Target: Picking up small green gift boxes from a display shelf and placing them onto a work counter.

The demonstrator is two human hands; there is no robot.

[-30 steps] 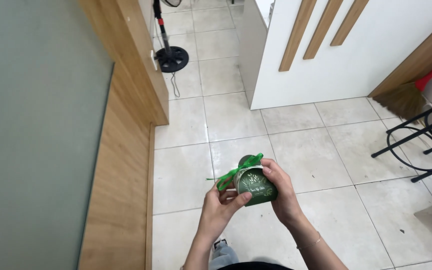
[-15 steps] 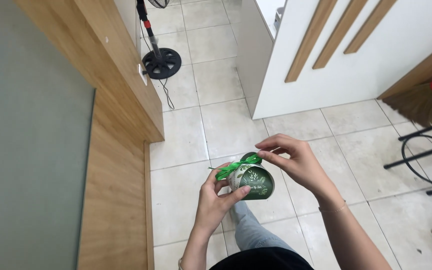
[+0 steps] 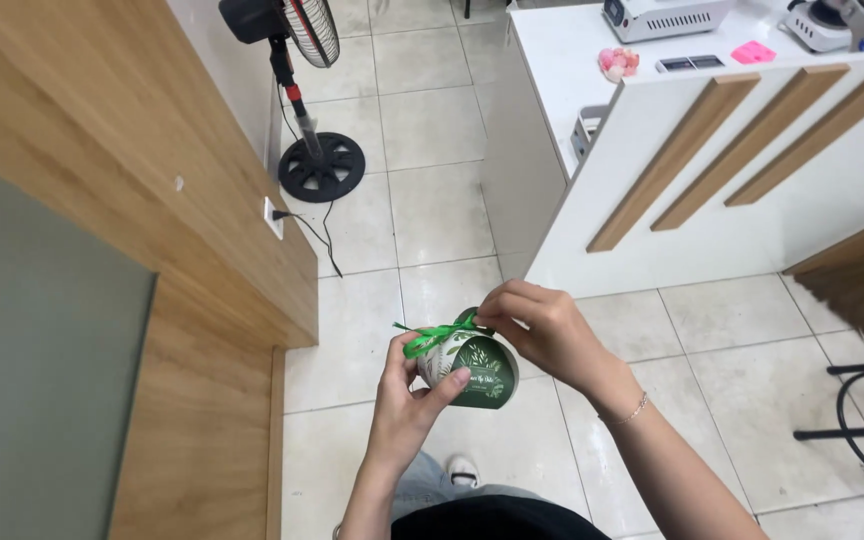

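Tiled floor (image 3: pixel 432 215), pale squares, seen from above. Wood-panelled wall (image 3: pixel 102 210) at left; white counter (image 3: pixel 652 170) with slanted wooden slats at right. Standing fan (image 3: pixel 317 150) on a round black base by the wall, cord running to a socket. Broom bristles (image 3: pixel 862 295) at the right edge.

Left hand (image 3: pixel 407 400) grasps a small green gift box (image 3: pixel 472 370) from below, thumb across its front. Right hand (image 3: pixel 542 330) pinches the green ribbon (image 3: pixel 432 338) at the box top. Box held in mid-air above the floor, bow ends sticking out leftward.
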